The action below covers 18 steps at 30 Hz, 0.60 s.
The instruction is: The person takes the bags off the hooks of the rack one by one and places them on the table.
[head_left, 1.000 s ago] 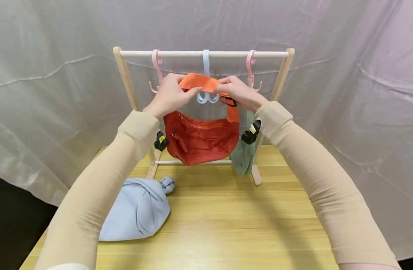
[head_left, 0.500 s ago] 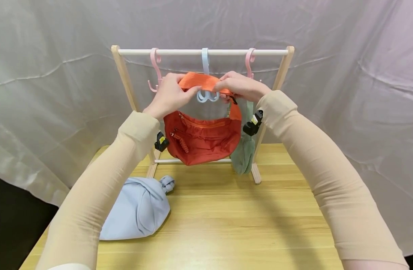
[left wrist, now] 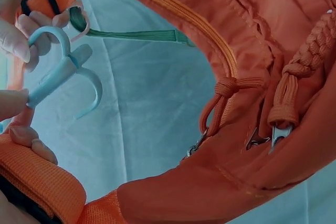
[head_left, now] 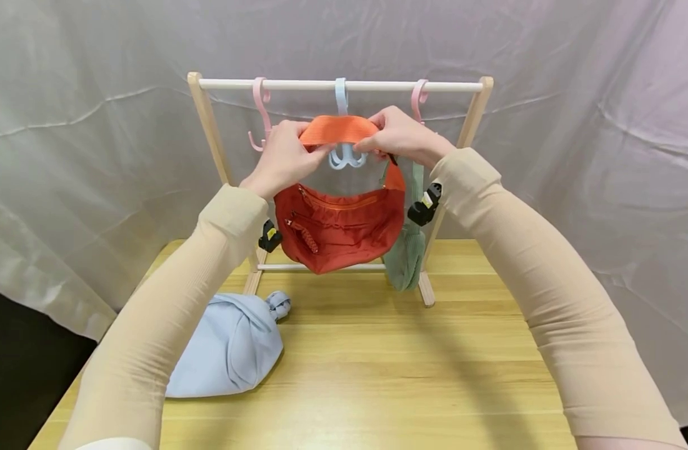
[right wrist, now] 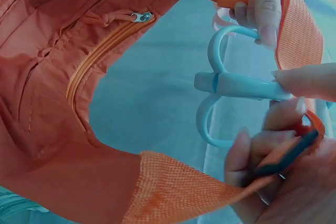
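The orange strap [head_left: 339, 130] is pinched from both sides: the left hand's [head_left: 290, 150] grip and the right hand's [head_left: 402, 137] are each closed on it. The red shoulder bag [head_left: 349, 231] is suspended beneath, above the desk [head_left: 377, 362]. It is judged that the strap should be kept level and evenly tensioned while being seated on the pale-blue forked hook [right wrist: 247, 85]. The hook's midsection is hidden in the head view; strap contact cannot be confirmed. The black buckle [right wrist: 299, 148] is blurred.
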Tool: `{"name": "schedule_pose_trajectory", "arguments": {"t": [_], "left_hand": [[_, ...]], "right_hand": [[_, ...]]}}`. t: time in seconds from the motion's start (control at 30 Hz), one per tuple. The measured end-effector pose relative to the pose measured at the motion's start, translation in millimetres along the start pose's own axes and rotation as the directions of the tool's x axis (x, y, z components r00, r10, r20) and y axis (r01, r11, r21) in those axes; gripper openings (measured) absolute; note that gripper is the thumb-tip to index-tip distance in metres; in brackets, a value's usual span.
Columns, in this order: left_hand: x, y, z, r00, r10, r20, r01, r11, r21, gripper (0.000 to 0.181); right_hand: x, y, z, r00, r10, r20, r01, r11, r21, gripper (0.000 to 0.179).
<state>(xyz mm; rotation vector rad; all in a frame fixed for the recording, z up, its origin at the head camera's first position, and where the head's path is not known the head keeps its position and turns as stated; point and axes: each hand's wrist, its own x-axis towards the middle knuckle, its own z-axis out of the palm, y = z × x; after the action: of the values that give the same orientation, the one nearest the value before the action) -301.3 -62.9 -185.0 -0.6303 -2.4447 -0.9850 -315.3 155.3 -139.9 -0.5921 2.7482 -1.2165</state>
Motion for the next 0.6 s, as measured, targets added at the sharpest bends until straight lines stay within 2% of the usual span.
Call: {"name": "schedule_pose_trajectory", "arguments": {"t": [0.13, 0.33, 0.43, 0.6], "left_hand": [[-0.9, -0.3, 1.1, 1.000, -0.004, -0.012, 0.004, 1.000, 0.004, 0.026], [-4.4, -2.6, 3.7, 1.000, -0.005, -0.029, 0.003, 0.999, -0.039, 0.024], [-6.5, -2.8, 4.3, 0.999, -0.016, -0.043, 0.013, 0.997, -0.077, 0.024], [-9.5, -1.2, 4.6, 0.998, -0.014, -0.056, 0.006, 0.990, -0.138, 0.029]], "right_hand": [[-1.2, 1.7, 1.3, 0.997, -0.041, -0.068, 0.037, 0.998, -0.059, 0.025], [-5.8, 9.8, 10.1, 0.979, -0.132, -0.155, 0.112, 0.985, -0.132, 0.014], [-8.1, 14.3, 14.9, 0.971, -0.147, -0.189, 0.124, 0.984, -0.125, 0.021], [-15.3, 23.2, 22.6, 0.958, -0.157, -0.239, 0.148, 0.987, -0.054, 0.034]]}}
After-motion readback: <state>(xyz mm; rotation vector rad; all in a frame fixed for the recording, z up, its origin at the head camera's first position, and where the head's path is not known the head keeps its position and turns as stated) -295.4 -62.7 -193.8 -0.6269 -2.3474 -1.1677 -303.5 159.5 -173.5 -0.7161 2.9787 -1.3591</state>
